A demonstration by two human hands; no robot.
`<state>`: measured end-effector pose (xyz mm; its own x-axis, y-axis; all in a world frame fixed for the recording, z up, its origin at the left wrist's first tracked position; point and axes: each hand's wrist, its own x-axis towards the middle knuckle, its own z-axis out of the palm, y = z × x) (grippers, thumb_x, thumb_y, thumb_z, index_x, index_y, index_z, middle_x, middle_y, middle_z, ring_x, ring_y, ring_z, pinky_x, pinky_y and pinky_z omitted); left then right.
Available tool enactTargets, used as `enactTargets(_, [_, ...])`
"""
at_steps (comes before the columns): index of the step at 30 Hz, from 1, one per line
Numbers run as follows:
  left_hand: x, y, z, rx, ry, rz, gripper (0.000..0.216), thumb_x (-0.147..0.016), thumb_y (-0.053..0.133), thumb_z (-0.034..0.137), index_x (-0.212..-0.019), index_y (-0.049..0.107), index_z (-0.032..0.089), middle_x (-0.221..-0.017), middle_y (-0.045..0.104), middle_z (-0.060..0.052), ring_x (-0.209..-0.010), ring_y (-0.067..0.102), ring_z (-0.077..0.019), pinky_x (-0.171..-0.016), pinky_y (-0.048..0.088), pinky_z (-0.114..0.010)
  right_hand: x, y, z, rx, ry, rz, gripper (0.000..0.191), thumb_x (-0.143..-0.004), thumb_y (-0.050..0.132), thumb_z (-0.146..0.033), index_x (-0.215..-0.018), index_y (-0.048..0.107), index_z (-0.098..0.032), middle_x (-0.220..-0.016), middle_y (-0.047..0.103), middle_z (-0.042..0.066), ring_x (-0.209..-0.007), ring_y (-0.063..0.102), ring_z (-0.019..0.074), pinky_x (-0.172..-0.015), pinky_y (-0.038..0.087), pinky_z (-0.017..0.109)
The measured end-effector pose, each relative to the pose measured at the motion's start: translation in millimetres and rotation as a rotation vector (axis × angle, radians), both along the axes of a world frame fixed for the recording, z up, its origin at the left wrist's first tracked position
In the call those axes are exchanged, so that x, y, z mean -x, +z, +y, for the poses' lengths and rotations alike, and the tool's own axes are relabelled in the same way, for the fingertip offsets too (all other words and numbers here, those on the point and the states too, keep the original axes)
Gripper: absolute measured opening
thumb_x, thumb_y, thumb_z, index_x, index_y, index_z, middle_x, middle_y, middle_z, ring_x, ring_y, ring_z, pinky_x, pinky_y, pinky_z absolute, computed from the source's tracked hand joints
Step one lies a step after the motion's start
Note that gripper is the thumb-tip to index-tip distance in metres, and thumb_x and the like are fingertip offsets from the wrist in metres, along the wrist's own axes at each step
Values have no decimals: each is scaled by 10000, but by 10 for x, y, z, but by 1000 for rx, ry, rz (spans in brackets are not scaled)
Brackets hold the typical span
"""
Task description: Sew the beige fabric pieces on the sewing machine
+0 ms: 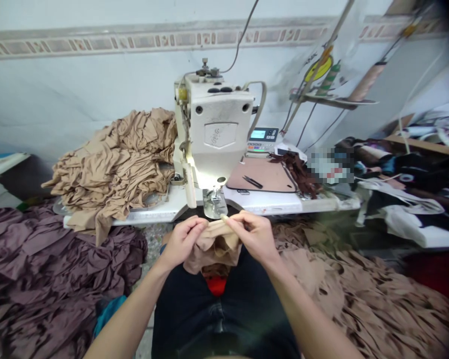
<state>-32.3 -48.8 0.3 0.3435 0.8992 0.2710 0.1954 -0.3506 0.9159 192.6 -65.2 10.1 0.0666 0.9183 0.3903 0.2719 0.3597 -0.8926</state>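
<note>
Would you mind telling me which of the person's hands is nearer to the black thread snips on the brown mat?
Right. The right hand pinches the tan fabric piece nearly straight in front of the black thread snips; the left hand holds it farther left.

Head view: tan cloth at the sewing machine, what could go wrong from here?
1. The left hand and right hand pinch the tan cloth close to the presser foot; a finger may stray under it.
2. The cloth is bunched between the hands, so it could feed in folded.
3. The tan pile hangs over the table edge and might slide off.
</note>
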Motion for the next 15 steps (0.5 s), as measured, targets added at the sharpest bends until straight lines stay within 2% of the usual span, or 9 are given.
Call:
enactTargets(4, [5, 22, 74, 92, 20, -13, 333, -1065, 585, 411, -971, 777, 155, -916, 740, -61, -862, 659, -200, -783, 502, -267, 19, -51, 132, 155, 21, 168, 314, -857, 812, -451, -740, 800, -160, -644, 697, 25, -597, 569, 169, -580, 435, 288])
enactTargets(7, [-30, 45, 92, 94, 97, 0, 337, -1028, 635, 436, -906, 766, 151, -836, 717, -45, -766, 627, -172, -699, 474, -246, -7, -105, 178, 207, 24, 235, 330, -827, 828, -463, -722, 793, -153, -605, 667, 17, -571, 542, 160, -556, 413, 280])
enactTargets(9, [-79, 80, 104, 105, 169, -14, 311, -976, 695, 439, -860, 724, 151, -709, 632, -4, -642, 547, -134, -601, 411, -224, -32, -143, 210, 224, 27, 258, 321, -812, 838, -456, -724, 794, -150, -615, 674, 20, -581, 550, 164, -567, 419, 280])
enactTargets(12, [-172, 148, 150, 155, 239, -106, 282, -902, 766, 425, -898, 629, 178, -579, 439, 85, -514, 401, -94, -523, 321, -202, -52, -183, 280, 221, 23, 284, 308, -795, 843, -447, -723, 798, -151, -636, 689, 23, -598, 560, 168, -593, 431, 285])
enactTargets(15, [-251, 200, 230, 174, 248, -201, 320, -872, 784, 425, -956, 572, 199, -594, 419, 105, -489, 381, -87, -510, 321, -200, -44, -186, 358, 218, 2, 341, 311, -786, 847, -452, -706, 791, -156, -627, 679, 14, -596, 549, 163, -596, 423, 284])
